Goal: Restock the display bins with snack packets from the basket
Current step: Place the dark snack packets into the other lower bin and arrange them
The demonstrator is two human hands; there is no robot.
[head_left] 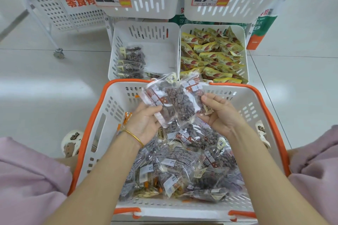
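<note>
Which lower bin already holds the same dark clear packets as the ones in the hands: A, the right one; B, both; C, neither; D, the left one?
D: the lower left bin holds a few dark clear packets matching the held packets, while the lower right bin is filled with yellow packets.

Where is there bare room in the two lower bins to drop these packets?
The lower left bin has bare floor across its middle, back and right side, bordered by dark packets stacked along its left wall and front. The lower right bin is crowded wall to wall with yellow packets.
</note>
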